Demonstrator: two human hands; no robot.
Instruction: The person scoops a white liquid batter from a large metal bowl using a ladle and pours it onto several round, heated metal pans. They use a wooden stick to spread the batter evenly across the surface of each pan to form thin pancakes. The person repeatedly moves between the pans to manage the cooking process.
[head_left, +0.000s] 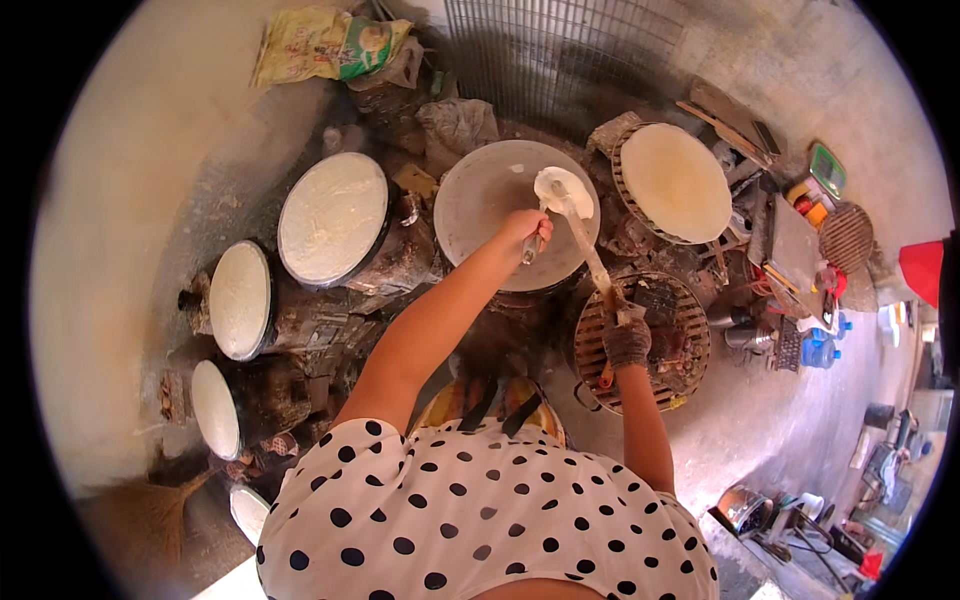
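My left hand (527, 229) is closed around a metal handle (531, 249), apparently a ladle's, above a round flat griddle (480, 259). On my right hand (627, 336) is a dark knitted glove, and it grips a long wooden spreader (587, 247). The spreader's coated tip lies over a pool of white batter (576, 196) on the griddle's right half. Batter and tools overlap there, so the ladle's bowl is hard to make out. Below my gloved hand stands a round slatted rack (589, 360) with small objects on it.
Left of me, several round griddles (335, 217) bear pale batter sheets. A thin round flatbread (675, 184) rests on another slatted rack, back right. A straw broom (161, 517) lies lower left, a printed sack (322, 45) upper left. Blue water bottles (819, 352) stand right.
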